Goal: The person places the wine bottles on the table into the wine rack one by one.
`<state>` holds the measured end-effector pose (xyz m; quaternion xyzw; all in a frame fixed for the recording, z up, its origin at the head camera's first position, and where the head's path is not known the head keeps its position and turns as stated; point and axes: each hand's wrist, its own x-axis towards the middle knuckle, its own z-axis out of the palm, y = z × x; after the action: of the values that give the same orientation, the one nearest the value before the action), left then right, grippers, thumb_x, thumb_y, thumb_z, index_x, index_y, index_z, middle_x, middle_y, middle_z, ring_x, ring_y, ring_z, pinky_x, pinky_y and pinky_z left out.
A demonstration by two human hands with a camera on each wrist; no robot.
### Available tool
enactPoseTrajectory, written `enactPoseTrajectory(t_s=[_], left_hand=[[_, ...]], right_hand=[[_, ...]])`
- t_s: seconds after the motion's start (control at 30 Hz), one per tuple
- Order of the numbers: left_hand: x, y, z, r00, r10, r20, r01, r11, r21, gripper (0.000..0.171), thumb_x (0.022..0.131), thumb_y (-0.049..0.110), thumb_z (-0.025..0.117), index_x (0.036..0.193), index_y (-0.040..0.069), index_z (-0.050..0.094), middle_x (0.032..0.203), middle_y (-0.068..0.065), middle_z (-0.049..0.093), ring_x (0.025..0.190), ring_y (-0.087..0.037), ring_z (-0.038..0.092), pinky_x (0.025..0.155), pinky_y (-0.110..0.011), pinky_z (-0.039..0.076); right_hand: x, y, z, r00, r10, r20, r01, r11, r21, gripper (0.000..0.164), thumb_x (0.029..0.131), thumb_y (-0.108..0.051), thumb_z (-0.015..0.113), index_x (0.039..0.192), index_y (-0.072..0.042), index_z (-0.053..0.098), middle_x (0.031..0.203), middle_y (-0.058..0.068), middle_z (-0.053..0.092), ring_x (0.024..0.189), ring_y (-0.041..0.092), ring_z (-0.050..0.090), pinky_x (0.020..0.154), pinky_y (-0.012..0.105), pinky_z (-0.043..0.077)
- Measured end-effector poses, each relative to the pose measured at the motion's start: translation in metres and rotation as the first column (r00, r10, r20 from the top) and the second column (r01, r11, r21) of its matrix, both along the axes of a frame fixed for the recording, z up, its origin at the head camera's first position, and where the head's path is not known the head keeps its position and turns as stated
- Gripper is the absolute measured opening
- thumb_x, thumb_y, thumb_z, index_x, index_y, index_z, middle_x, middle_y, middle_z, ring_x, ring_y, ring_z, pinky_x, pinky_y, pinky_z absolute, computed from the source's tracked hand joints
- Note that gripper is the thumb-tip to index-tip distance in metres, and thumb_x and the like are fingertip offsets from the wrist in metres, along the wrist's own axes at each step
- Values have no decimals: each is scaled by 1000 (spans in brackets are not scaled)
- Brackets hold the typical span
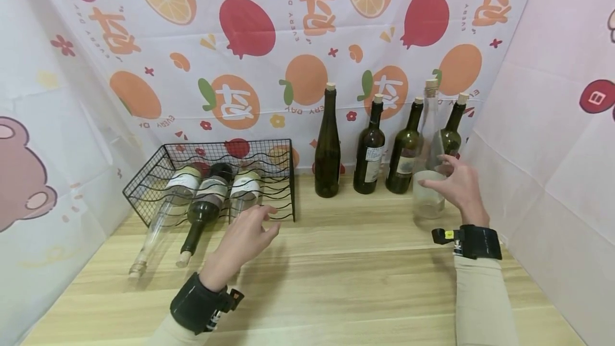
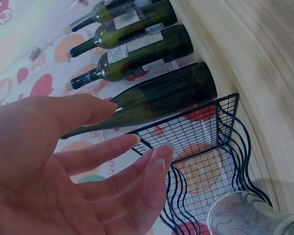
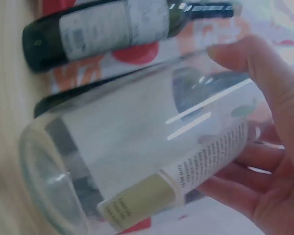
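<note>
On the right, my right hand [image 1: 458,186] holds a tall clear glass bottle [image 1: 429,210], thumb on one side and fingers curled round the other. The bottle is upright, corked, and close over the tabletop. A pale label [image 3: 142,200] shows on it in the right wrist view. My left hand [image 1: 247,234] hovers at the front of a black wire rack [image 1: 293,186], fingers loosely bent with nothing between them. It hides the neck of a clear bottle [image 1: 246,183] lying in the rack. Beside that lie a dark bottle [image 1: 206,202] and another clear bottle [image 1: 168,212], necks toward me.
Several corked green bottles stand along the back: a plain one [image 1: 328,164], a labelled one [image 1: 369,159], another [image 1: 403,159] just left of the held bottle, and one [image 1: 451,138] partly behind it. Fruit-print cloth [image 1: 192,63] hangs behind the wooden table [image 1: 336,282].
</note>
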<state>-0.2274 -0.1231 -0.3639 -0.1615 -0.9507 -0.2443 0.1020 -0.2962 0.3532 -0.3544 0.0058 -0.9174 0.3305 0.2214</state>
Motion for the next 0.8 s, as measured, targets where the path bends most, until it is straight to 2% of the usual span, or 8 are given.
enactPoseTrajectory(t_s=[0.13,0.37,0.57,0.63,0.8], left_hand=[[1,0,0,1000,2,5,-2,1000,2,32,93,17,71,122,3,71,106,-17,73,73,-17,70,68,-35,57],[1,0,0,1000,-6,16,6,1000,15,32,93,17,71,122,2,70,108,-20,73,73,-17,71,67,-34,57],[2,0,1,1000,-15,13,15,1000,19,32,93,17,72,121,3,70,107,-18,73,73,-17,70,65,-32,57],[2,0,2,1000,-17,11,17,1000,17,32,92,17,72,121,3,70,107,-17,73,73,-16,70,65,-31,57],[3,-1,3,1000,-23,13,23,1000,14,33,92,17,72,122,3,70,106,-17,73,72,-16,70,65,-31,56]], right_hand=[[4,-12,8,991,125,41,-127,991,40,85,78,-38,90,145,0,54,123,28,71,112,44,66,91,57,53],[9,-36,18,957,277,83,-285,953,105,89,72,-29,95,147,-1,54,127,24,71,116,39,67,84,43,53],[13,-54,23,921,371,118,-383,918,103,88,73,-25,94,148,-4,54,132,22,69,120,39,66,89,51,56],[13,-59,24,912,394,116,-406,907,115,86,72,-25,95,146,-3,55,131,21,70,118,38,67,88,50,55],[14,-70,25,893,430,130,-447,881,154,88,70,-23,95,144,2,56,119,16,75,100,27,66,79,37,50]])
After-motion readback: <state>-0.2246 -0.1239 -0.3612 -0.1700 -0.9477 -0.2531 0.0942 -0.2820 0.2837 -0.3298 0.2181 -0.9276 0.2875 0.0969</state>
